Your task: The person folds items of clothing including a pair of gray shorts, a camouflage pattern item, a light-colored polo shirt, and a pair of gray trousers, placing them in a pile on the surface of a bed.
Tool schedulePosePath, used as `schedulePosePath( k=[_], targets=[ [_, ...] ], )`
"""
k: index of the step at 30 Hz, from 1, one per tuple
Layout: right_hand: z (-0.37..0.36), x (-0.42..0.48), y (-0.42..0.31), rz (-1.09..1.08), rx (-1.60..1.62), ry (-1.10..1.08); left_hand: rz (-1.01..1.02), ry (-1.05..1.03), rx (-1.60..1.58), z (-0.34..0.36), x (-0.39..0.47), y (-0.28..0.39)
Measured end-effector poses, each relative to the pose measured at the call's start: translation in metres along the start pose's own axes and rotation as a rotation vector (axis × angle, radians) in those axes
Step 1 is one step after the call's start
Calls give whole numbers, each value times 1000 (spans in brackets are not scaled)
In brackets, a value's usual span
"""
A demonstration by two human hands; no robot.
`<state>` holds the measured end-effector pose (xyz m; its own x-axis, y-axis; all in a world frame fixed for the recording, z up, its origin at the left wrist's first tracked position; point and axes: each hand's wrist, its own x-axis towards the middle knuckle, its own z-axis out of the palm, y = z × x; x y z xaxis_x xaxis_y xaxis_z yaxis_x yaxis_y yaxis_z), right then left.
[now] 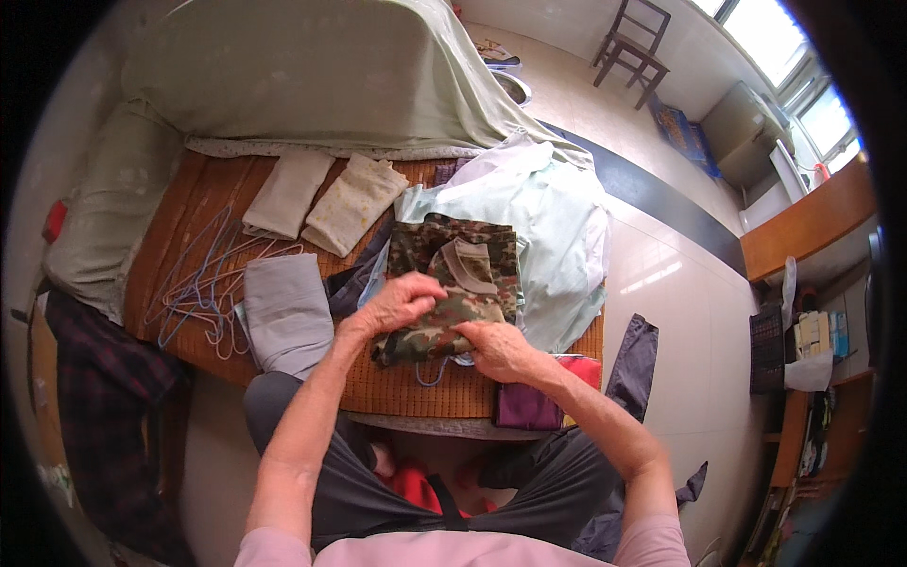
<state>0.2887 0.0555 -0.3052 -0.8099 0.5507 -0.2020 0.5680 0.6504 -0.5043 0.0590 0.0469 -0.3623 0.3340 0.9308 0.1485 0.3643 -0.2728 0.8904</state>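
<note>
A camouflage-print shirt (446,312) lies partly folded in front of me, its tan ribbed collar facing up. My right hand (496,347) grips the shirt's near right edge, thumb on top. Above the shirt's left side is my left hand (402,301), fingers curled and slightly blurred; whether it pinches fabric I cannot tell. Under the far part of the shirt is more camouflage cloth (453,230). Pale mint and white garments (549,212) spread loosely behind and to the right. A blue hanger hook (430,375) pokes out below the shirt's near edge.
Folded grey cloth (289,305), a beige folded piece (287,195) and a yellow-patterned one (354,202) lie leftward on the woven mat (425,404). Several wire hangers (205,290) are tangled there. Purple folded cloth (528,407) sits at the near right edge. A wooden chair (634,53) stands far off.
</note>
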Motion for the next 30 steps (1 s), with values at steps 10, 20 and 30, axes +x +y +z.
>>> schedulePosePath(
  k=[10,20,30],
  targets=[
    [-21,78,51,45,222,-426,-822,-148,-1105,28,-31,-61],
    [24,105,98,8,-316,441,-779,584,-389,59,-40,-68],
    [-12,113,90,255,-331,-92,-272,432,732,47,2,-16]
  ],
)
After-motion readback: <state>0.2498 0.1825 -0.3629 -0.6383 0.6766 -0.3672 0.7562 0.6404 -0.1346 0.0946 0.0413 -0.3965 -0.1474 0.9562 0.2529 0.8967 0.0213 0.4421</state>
